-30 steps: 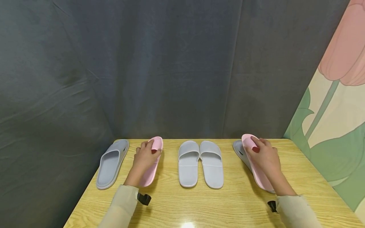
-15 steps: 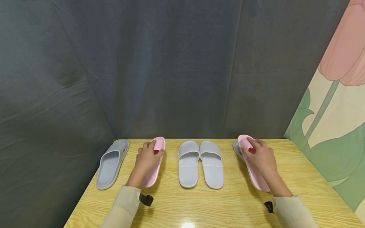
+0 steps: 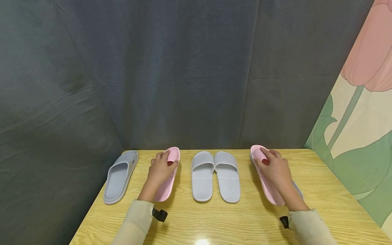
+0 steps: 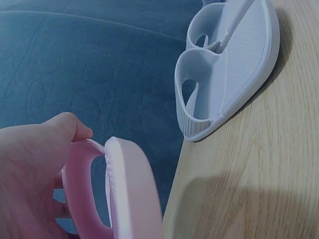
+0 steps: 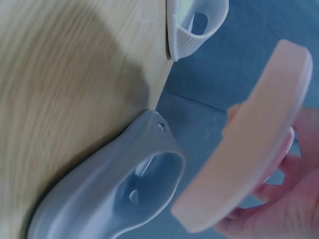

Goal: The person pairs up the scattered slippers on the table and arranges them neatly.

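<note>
My left hand [image 3: 159, 170] grips a pink slipper [image 3: 165, 190] by its strap, to the left of the middle pair. In the left wrist view the thumb [image 4: 70, 124] presses the strap's edge, and the slipper is tilted sideways. On the other side, my right hand [image 3: 276, 170] holds a matching pink slipper [image 3: 270, 190] by the strap. That one overlaps a blue-grey slipper [image 5: 94, 184] in the head view, hiding most of it. The right wrist view shows the pink sole raised beside the blue-grey slipper, which rests on the table.
Two light grey slippers, a left one [image 3: 202, 189] and a right one [image 3: 228, 189], lie side by side mid-table [image 3: 214, 221]. Another blue-grey slipper [image 3: 116, 183] lies at the left edge. A dark curtain [image 3: 183, 75] hangs behind; a flower-painted wall [image 3: 367, 136] is at right.
Both hands have moved inward with their pink slippers, the left one slightly rightward, the right one leftward across the blue-grey slipper. The slippers on the table have stayed put.
</note>
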{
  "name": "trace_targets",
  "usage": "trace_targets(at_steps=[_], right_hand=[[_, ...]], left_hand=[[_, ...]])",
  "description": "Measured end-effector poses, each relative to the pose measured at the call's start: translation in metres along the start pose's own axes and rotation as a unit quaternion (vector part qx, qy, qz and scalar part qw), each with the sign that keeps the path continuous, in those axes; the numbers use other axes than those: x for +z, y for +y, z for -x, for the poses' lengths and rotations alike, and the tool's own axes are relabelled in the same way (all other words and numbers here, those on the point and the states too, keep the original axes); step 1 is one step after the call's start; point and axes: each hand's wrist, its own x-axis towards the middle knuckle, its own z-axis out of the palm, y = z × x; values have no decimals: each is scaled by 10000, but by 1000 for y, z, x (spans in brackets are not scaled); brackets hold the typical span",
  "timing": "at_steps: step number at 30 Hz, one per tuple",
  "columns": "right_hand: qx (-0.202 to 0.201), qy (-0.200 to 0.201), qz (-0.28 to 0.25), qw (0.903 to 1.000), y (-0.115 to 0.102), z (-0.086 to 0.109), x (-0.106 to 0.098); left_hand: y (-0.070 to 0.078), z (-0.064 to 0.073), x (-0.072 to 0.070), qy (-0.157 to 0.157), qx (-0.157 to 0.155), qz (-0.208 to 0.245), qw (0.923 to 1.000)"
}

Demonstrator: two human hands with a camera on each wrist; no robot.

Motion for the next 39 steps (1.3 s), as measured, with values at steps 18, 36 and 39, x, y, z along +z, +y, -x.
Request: trace_targets(at_steps=[18, 36, 39], right_hand=[[7, -5, -99, 10000, -19, 2, 5], [-31, 6, -221, 9998, -28, 1, 12], [-41, 5, -244, 9997, -31, 1, 12]], left_hand=[[12, 3, 5, 18, 23, 117, 9999], [26, 4, 11, 61, 29, 205, 9998], [30, 4, 12, 81, 68, 229, 9997]])
